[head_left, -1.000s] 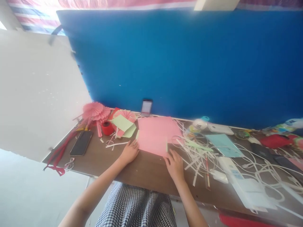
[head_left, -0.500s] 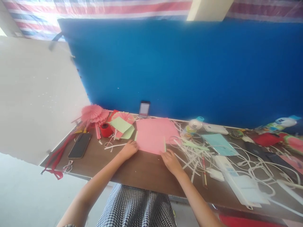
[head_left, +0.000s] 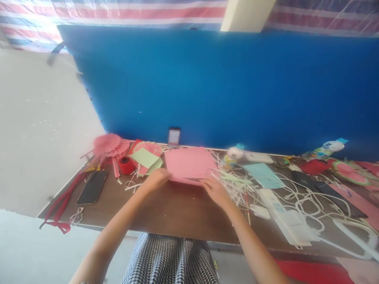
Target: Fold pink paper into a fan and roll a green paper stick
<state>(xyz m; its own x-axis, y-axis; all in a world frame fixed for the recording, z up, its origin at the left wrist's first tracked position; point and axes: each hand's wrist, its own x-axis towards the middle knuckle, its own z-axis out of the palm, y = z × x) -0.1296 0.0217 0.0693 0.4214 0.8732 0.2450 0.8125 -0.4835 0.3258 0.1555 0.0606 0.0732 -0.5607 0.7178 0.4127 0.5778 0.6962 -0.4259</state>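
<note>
Pink band held at both ends, near edge of the paper

A narrow pink band (head_left: 186, 181) spans the two hands in front of flat pink paper (head_left: 191, 161), a dark sliver showing between them. Whether the band is a fold of that paper or a separate piece: cannot tell.

Grip: left hand (head_left: 158, 178) has its fingers drawn in on the band's left end; right hand (head_left: 215, 190) likewise on the right end. Little opening at either; thumbs mostly hidden, pressure unreadable. Band lies directly between the fingertips.

Step in hand, by judgement: handling this near edge, probably folding. The next move seems to call for level hands and even hold on both ends.

Outward: green paper (head_left: 147, 159) beyond the left hand, tangled white strips (head_left: 237, 190) beside the right, bare brown table (head_left: 166, 213) nearest the body.
</note>
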